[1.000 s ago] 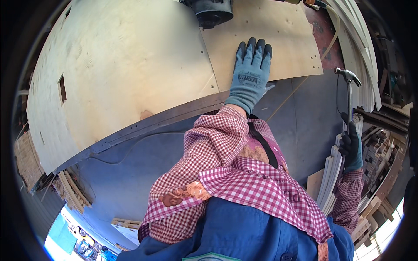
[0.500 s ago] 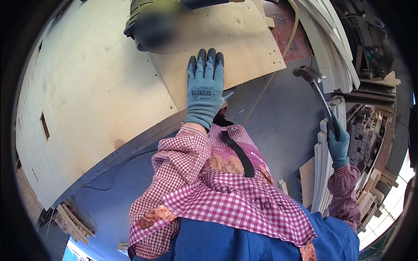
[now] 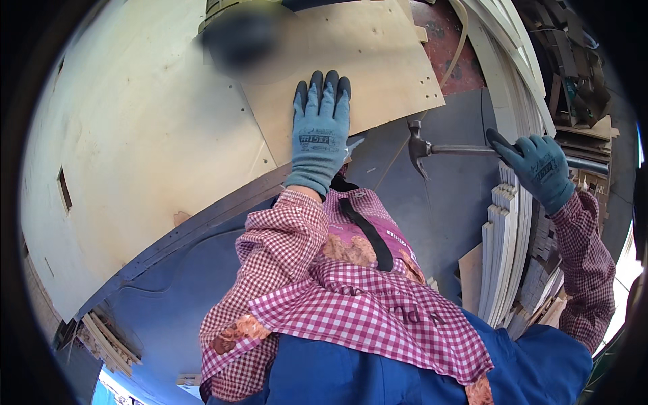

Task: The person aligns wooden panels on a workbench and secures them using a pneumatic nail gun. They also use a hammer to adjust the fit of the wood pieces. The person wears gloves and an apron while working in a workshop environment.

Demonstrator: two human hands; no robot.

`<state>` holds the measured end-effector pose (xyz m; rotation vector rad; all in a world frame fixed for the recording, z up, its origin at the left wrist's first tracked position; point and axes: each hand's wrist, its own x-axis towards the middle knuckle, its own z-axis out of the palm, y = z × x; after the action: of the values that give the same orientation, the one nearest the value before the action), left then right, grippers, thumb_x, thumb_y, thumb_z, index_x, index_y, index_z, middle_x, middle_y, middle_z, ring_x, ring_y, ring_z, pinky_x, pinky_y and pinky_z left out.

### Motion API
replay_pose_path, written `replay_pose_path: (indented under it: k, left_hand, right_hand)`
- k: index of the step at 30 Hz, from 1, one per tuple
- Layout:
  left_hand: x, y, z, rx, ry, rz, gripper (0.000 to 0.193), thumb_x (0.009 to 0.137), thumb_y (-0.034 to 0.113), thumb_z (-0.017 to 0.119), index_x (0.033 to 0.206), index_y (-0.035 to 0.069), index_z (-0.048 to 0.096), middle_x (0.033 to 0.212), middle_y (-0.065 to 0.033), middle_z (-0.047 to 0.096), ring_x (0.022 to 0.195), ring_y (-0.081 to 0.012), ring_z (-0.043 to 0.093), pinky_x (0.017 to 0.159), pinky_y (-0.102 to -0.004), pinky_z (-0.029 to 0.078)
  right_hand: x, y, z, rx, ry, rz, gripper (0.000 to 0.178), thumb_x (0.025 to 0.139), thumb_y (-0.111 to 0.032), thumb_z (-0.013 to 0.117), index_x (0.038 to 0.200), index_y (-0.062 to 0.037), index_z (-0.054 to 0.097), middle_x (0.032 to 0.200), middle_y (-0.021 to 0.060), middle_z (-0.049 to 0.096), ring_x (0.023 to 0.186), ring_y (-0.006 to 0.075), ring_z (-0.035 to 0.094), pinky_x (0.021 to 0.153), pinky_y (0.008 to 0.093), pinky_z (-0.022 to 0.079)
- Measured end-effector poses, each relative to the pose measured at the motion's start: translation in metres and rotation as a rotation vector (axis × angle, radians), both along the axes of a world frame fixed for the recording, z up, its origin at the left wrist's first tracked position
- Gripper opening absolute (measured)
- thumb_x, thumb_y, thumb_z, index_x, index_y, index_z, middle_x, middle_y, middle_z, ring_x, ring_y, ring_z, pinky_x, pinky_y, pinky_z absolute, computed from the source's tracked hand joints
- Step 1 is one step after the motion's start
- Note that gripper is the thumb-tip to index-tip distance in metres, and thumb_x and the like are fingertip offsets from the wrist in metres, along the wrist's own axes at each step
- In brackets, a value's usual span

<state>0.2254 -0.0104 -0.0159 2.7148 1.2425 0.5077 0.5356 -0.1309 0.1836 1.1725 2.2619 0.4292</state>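
Observation:
My left hand (image 3: pixel 320 131), in a blue-grey work glove with dark fingertips, lies flat on a pale plywood sheet (image 3: pixel 385 54). Its fingers are stretched out close together, near the sheet's front edge. Out to the right, my gloved right hand (image 3: pixel 540 167) is closed round the handle of a claw hammer (image 3: pixel 445 148). The hammer is held level above the floor, its metal head pointing left toward the plywood and its handle end showing past the hand. A larger plywood panel (image 3: pixel 148 121) adjoins the sheet on the left.
Another person's blurred dark head and yellowish clothing (image 3: pixel 246 34) are at the far edge of the plywood. Stacked white wooden strips (image 3: pixel 496 250) stand at the right, near piled timber (image 3: pixel 540 277). A red surface (image 3: pixel 449 47) shows beyond the sheet, with a pale hose (image 3: pixel 462 40) across it.
My right hand has moved up and outward, and the hammer has swung from upright to level, its head now further left. My left hand stays flat on the plywood.

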Motion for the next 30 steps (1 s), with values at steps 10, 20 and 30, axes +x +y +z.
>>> replay_pose_path:
  k: [10,20,30]
  left_hand:
    - [0.000,-0.003,0.005,-0.076,-0.127,-0.007,0.097,0.059,0.031,0.080,0.140,0.003,0.036,0.145,-0.0174,0.035,0.137,-0.0355,0.030,0.113,-0.0521,0.021]
    - [0.001,0.000,0.003,-0.034,-0.182,-0.019,0.073,0.070,0.024,0.070,0.134,0.000,0.043,0.141,-0.0200,0.041,0.133,-0.0384,0.035,0.113,-0.0533,0.020]
    - [0.001,-0.002,-0.001,0.011,-0.124,0.014,0.087,0.063,0.028,0.076,0.138,0.002,0.040,0.143,-0.0173,0.038,0.135,-0.0353,0.032,0.113,-0.0515,0.021]
  right_hand:
    - [-0.036,0.024,0.008,-0.117,-0.008,0.199,0.040,0.081,-0.021,0.067,0.119,-0.0285,0.059,0.073,-0.0026,0.046,0.067,0.0104,0.049,0.059,0.0260,0.045]
    - [-0.054,0.028,0.015,-0.114,0.016,0.126,0.033,0.080,-0.019,0.067,0.112,-0.0269,0.064,0.069,-0.0031,0.047,0.061,0.0117,0.048,0.055,0.0264,0.042]
    - [-0.029,-0.007,0.014,-0.099,0.261,-0.080,0.039,0.077,-0.019,0.068,0.116,-0.0194,0.064,0.075,0.0005,0.053,0.068,0.0158,0.054,0.055,0.0294,0.042]
